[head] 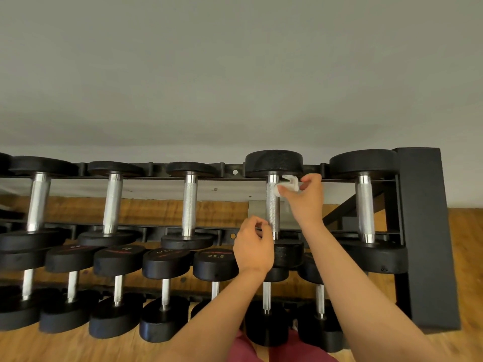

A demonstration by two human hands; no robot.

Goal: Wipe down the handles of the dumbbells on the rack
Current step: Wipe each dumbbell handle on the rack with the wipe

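- The right hand (305,199) pinches a small white wipe (288,184) between thumb and curled fingertips. It presses one end of the wipe against the upper part of the handle (272,207), just below the far head.
- The left hand (253,244) has its fingers curled in close at the lower end of the same handle. Whether they grip the bar or only lie beside it, I cannot tell.
- That handle belongs to the fourth dumbbell (274,163) on the top tier, second from the right end of the rack (423,231).
- The handles are bright steel cylinders, knurled along the middle and smooth at the collars. The heads are round, matt black and slightly grainy.
- A lower tier holds smaller dumbbells with thinner bars; one head (215,259) is marked 22.5.
- The rack is black metal, with a broad upright post closing its right end and scalloped cradles along the back rail (156,168).
- Neighbouring top-tier handles stand well apart, leaving open gaps on either side of the wiped bar.
- The wall (235,74) behind is plain grey, and the floor (465,257) is wood planking.
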